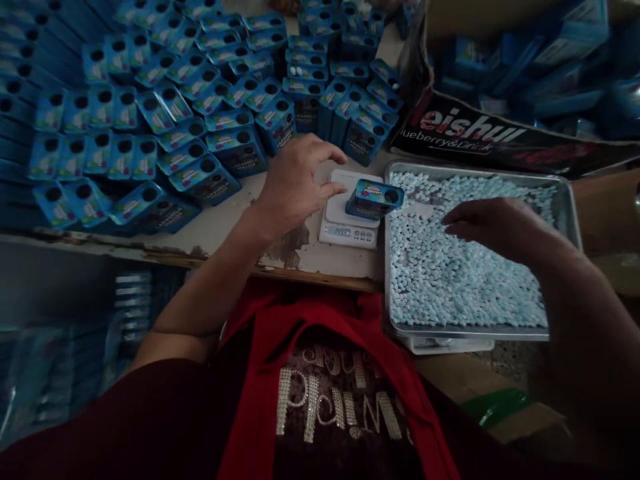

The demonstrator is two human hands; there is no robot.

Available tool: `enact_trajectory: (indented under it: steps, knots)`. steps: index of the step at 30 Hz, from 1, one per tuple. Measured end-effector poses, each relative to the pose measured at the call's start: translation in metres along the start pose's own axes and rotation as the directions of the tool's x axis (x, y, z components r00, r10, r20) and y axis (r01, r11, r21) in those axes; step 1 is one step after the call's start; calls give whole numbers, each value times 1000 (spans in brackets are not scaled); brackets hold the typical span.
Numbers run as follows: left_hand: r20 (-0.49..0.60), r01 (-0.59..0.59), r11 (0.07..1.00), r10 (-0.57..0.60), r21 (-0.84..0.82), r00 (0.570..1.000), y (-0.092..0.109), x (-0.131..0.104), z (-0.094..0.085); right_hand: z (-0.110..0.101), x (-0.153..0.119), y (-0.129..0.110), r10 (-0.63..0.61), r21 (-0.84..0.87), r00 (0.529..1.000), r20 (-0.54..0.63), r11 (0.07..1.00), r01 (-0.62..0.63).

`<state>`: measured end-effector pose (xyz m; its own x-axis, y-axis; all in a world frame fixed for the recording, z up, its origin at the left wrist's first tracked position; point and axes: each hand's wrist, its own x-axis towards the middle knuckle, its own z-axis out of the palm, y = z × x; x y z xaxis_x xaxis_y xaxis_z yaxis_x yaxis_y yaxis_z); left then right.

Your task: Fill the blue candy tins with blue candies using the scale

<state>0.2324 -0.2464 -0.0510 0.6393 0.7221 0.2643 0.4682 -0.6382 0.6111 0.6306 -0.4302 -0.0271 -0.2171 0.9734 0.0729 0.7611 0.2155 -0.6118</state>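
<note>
A small blue candy box with a dark round hole in its top stands on a white digital scale. My left hand is just left of the scale, its thumb and index finger apart with nothing between them. Over a metal tray of small pale blue and white candies hovers my right hand. The fingers of that hand are drawn together and point towards the box; whatever they hold, if anything, is hidden. Digits are lit on the scale's display, too small to read surely.
Many similar blue boxes stand in rows at the left and back of the worn table. At the back right, an open printed carton holds more blue boxes. Beneath the tray, a white container shows.
</note>
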Motion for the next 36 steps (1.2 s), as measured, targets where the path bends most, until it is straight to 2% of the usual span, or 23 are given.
enact_trajectory:
  steps: [4,8,13,16,18,21,23,24,26,29,32,34,36]
  knots:
    - [13,-11,998,10,66,1000,17,-1,1,4,38,-41,30,-87,999,34,996,-27]
    - [26,30,995,-33,93,999,15,-8,9,9,85,-81,51,-204,990,129,979,-24]
    - [-10,16,998,-16,64,1000,3,-17,32,33,117,-91,-48,-291,982,182,951,100]
    - [5,2,998,-3,56,1000,0,-18,38,39,125,-99,-27,-301,979,202,950,88]
    - [9,-12,999,11,35,1000,-1,-18,36,33,125,-107,0,-309,981,194,949,61]
    - [13,-24,1000,24,6,1000,-7,-20,25,17,108,-101,33,-345,998,59,939,-11]
    - [9,-21,1000,21,3,1000,-15,-23,14,15,82,-79,110,-396,994,1,913,-100]
    - [7,-15,1000,15,6,1000,-20,-25,9,19,66,-63,170,-415,985,26,898,-144]
    - [8,9,1000,-9,16,1000,-30,-29,2,40,29,-31,265,-387,951,162,903,-186]
    - [27,39,998,-40,40,999,-38,-30,-2,83,-19,2,193,-381,956,221,919,-98]
    - [32,29,998,-30,51,999,-34,-26,-1,111,-45,7,139,-472,967,213,881,-23]
    - [30,25,999,-26,42,999,-28,-23,0,112,-51,2,134,-501,955,265,865,18]
    - [52,33,999,-35,29,998,-24,-22,-1,103,-53,-2,148,-453,935,324,892,15]
